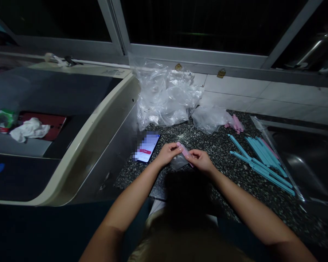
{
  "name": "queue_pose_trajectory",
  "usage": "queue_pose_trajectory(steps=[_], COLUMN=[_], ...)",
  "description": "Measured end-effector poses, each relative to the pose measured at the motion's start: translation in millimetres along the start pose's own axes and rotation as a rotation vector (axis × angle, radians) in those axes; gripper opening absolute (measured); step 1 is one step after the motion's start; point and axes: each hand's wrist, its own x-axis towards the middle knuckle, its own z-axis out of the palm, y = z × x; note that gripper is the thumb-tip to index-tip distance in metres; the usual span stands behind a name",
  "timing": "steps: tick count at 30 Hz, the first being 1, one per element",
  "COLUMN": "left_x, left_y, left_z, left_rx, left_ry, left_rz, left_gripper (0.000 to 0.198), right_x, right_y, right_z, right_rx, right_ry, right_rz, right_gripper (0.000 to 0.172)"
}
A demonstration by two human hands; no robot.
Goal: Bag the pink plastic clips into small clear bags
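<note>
Between my two hands is a short pink strip point(184, 151), held at a slant over the speckled counter. My left hand point(168, 153) pinches its upper end, and my right hand point(200, 160) grips its lower end with the fingers closed. Just under the strip a small clear plastic bag point(178, 162) shows; whether a finger also holds it I cannot tell. To the right lie several long light-blue strips point(262, 167), loosely bunched. A little pile of pink strips point(235, 124) rests farther back.
A lit phone point(147, 147) lies left of my hands. Crumpled clear bags point(166, 98) heap against the tiled wall. A washing machine point(98, 120) bounds the left side, with a white cloth point(30, 129) on it. The metal sink point(306, 156) is at right.
</note>
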Motion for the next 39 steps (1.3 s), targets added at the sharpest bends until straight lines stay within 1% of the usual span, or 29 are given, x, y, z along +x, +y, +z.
queue_pose_trajectory(steps=[18, 28, 35, 39], left_x=[0.9, 0.1, 0.9, 0.8], left_y=[-2.1, 3.6, 2.7, 2.3], left_z=[-0.2, 0.4, 1.4, 2.0], left_rx=[0.004, 0.029, 0.034, 0.025], left_ry=[0.007, -0.018, 0.016, 0.045], left_rz=[0.018, 0.050, 0.042, 0.033], left_gripper=[0.042, 0.040, 0.042, 0.041], right_x=[0.6, 0.8, 3.7, 4.5], right_y=[-0.8, -0.8, 1.7, 0.5], right_z=[1.1, 0.8, -1.3, -5.1], right_rx=[0.002, 0.011, -0.018, -0.047], right_ry=[0.009, -0.009, -0.005, 0.025], right_rz=[-0.002, 0.011, -0.011, -0.072], right_gripper=[0.038, 0.039, 0.041, 0.040])
